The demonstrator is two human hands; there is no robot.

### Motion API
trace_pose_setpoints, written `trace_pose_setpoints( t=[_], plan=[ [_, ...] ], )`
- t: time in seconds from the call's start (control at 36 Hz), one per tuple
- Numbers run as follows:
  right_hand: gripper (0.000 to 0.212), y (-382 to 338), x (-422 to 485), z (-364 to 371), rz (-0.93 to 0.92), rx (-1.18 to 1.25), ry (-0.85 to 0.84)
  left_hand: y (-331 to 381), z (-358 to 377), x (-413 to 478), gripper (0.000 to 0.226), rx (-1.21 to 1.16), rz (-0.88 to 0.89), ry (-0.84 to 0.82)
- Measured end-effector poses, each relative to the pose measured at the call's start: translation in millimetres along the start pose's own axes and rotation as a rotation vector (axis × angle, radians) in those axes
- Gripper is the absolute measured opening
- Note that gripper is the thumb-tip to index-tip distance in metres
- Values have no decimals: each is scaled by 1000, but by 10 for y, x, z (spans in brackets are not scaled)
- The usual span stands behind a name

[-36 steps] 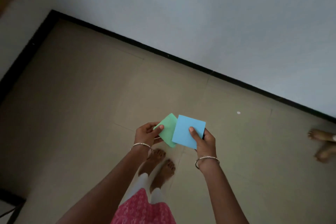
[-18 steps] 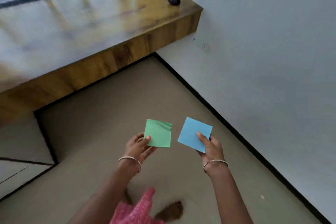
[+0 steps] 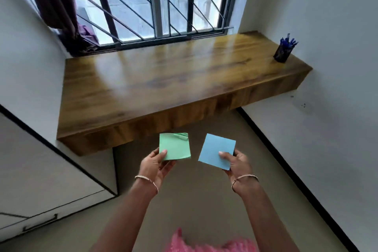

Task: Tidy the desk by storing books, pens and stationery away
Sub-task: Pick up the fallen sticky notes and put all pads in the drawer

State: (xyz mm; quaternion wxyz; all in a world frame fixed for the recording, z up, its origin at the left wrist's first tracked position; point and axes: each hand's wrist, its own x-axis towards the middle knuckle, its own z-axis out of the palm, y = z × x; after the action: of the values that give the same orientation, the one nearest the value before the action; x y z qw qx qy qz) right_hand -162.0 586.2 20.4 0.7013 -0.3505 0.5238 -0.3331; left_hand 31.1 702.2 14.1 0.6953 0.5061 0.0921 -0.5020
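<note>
My left hand (image 3: 155, 165) pinches a green sticky-note pad (image 3: 174, 146), thumb on top; its top right corner is curled. My right hand (image 3: 236, 163) pinches a blue sticky-note pad (image 3: 215, 149) the same way. Both pads are held over the floor, just in front of the wooden desk (image 3: 176, 80). At the desk's far right corner stands a dark pen holder (image 3: 281, 53) full of blue pens.
A barred window (image 3: 155, 0) runs behind the desk, with a dark curtain (image 3: 55, 2) bunched at its left. White drawers with a handle (image 3: 41, 223) stand at the lower left. A white wall (image 3: 327, 108) with a black skirting closes the right side.
The view has swung up from the floor and wall to the desk and window. My hands have drawn apart, so the two pads no longer overlap.
</note>
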Motion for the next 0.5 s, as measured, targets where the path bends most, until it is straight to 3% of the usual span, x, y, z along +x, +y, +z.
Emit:
trace_pose_setpoints(
  t=[0.25,0.5],
  plan=[
    [40,-158,548,1019,-10,-181,-65,801,-348,534,32,-174,144,128],
    [18,-359,1520,1995,-10,-225,-179,1366,-307,1370,29,-203,193,225]
  ],
)
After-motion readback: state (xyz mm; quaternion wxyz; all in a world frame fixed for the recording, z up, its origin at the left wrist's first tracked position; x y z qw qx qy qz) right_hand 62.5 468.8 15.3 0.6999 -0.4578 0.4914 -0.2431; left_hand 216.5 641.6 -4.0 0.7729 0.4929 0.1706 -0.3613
